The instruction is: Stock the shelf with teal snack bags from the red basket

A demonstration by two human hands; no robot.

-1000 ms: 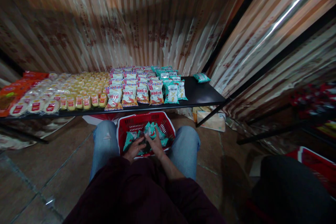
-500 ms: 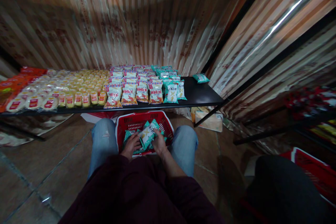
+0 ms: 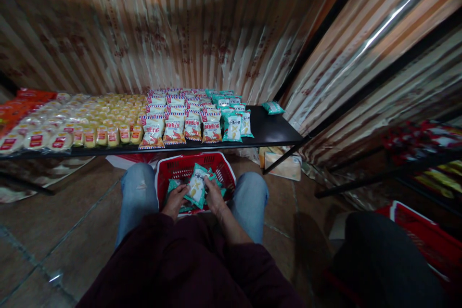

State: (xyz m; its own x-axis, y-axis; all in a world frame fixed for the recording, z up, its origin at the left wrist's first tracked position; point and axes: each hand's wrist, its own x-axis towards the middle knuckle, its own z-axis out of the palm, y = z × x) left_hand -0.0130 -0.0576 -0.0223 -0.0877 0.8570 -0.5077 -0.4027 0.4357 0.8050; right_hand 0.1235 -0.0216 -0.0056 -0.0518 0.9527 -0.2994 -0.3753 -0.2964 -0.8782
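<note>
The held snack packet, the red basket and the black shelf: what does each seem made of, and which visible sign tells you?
Snack packet: probably thin, slightly glossy plastic film, judging by its pillow shape.
Red basket: likely smooth moulded plastic; its walls have regular slots.
Black shelf: smooth with a faint sheen; painted metal or laminated board, can't tell which.

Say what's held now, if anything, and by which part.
A teal-and-white snack packet, by its sides: left hand at its left edge, right hand at its right.
</note>
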